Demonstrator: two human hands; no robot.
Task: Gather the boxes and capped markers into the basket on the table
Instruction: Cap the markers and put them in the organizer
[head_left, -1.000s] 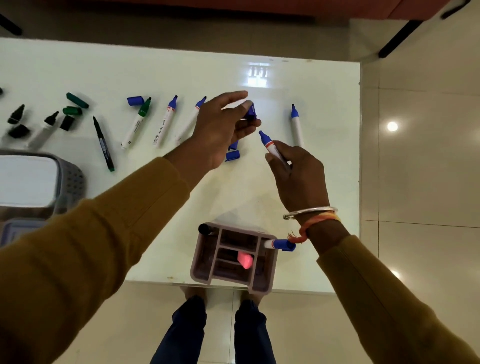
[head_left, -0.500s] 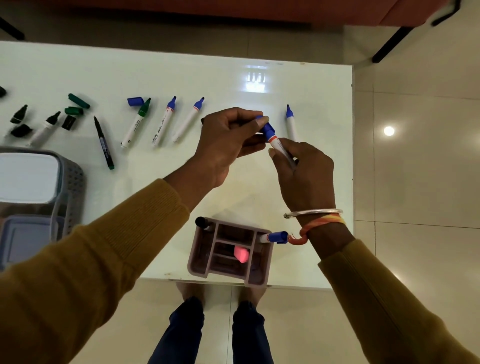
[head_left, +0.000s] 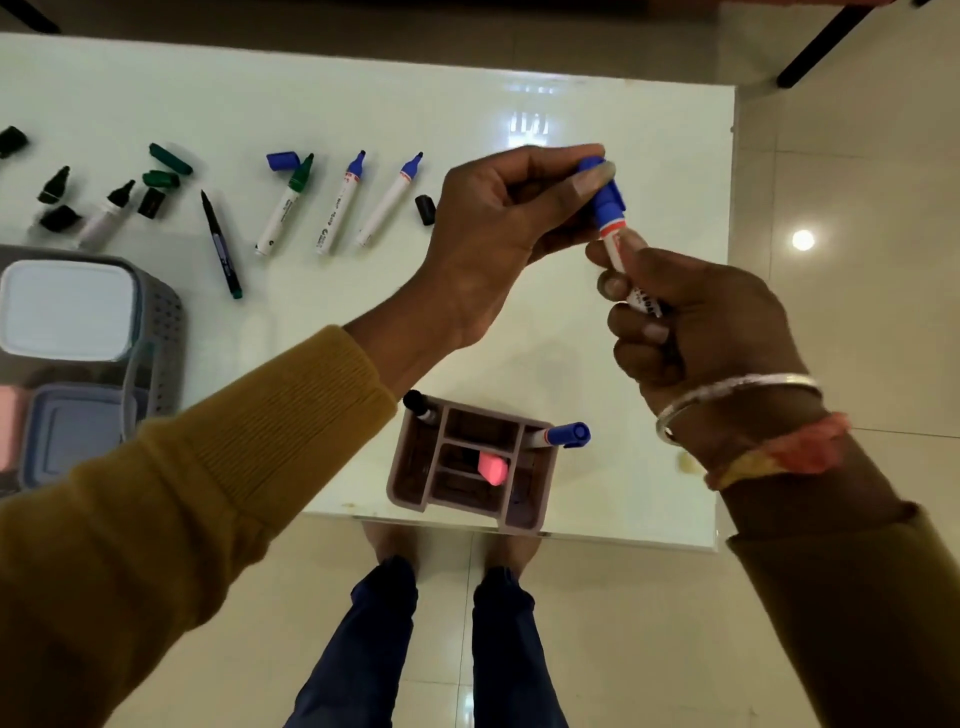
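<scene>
- The white table (head_left: 649, 130) is carrying everything in play, and the grey basket (head_left: 161, 322) is sitting at its left edge, already holding a white-lidded box (head_left: 67, 306) and a blue-lidded box (head_left: 78, 431); well apart from it, a small divided organizer (head_left: 415, 483) is standing at the near edge with a capped blue marker (head_left: 563, 435) and a black-topped one (head_left: 418, 405) in it.
- The left hand (head_left: 493, 244) is closing thumb and fingers around a blue cap (head_left: 605, 195) and the right hand (head_left: 696, 317) is gripping the white barrel of the held marker (head_left: 621, 249), both raised above the table's right half.
- A row of uncapped markers (head_left: 337, 202) is lying across the far left of the table, with loose caps (head_left: 166, 166) scattered among them, so most of the gathering is likely waiting.
- The risk: the cap is looking seated but may be only half pressed; a tilted or light push would leave it loose, and it could be dropping off when the marker goes toward the basket.
- A second risk: the organizer is nearer than the basket, so the marker could be ending up in the wrong container.
- Against the frame a second ago, the cap is now sitting on the tip where it was being held clear of it, and the two hands are working together rather than apart.
</scene>
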